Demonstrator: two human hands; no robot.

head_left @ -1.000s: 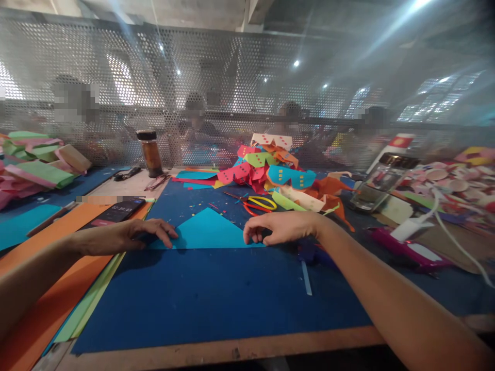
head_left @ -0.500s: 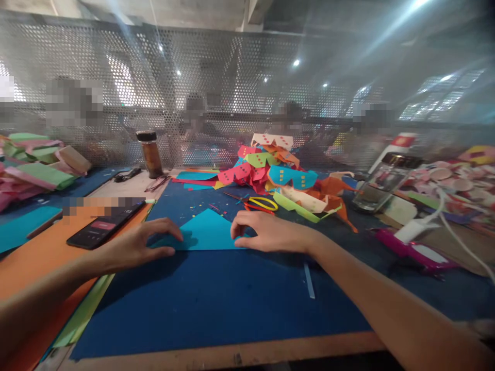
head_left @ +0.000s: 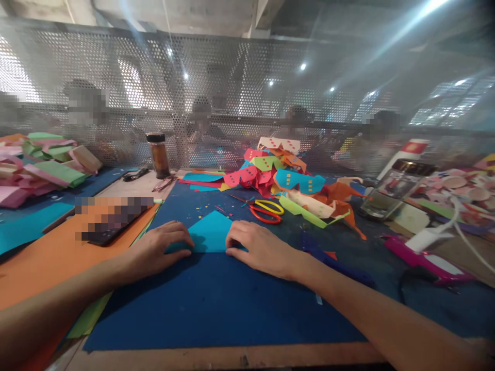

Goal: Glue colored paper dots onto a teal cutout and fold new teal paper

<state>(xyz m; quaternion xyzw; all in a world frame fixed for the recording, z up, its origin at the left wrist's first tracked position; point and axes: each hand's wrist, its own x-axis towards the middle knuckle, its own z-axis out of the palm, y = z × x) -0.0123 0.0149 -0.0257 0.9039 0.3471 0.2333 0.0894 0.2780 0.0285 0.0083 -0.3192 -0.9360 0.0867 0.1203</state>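
A sheet of bright blue paper [head_left: 211, 234], folded to a peak at the top and a straight edge at the bottom, lies flat on the dark blue work surface [head_left: 216, 304]. My left hand [head_left: 166, 245] is at its left corner, fingers over the paper and thumb at the lower edge. On the opposite side, my right hand [head_left: 260, 248] pinches the right corner in the same way. Both hands cover the paper's outer corners. Just beyond my right hand lie scissors [head_left: 266, 210] with red and yellow handles, among tiny paper scraps.
Behind the scissors rises a pile of cut paper masks [head_left: 297, 180]. A glass jar [head_left: 396, 188] and a magenta tool [head_left: 429, 260] are at right. Left are a phone [head_left: 116, 226] on orange paper [head_left: 50, 268] and a brown bottle [head_left: 158, 157]. A perforated screen [head_left: 228, 77] stands behind.
My hands have come closer together along the paper's lower edge, the left moving right and the fingers settling onto the corners. The view has shifted slightly.
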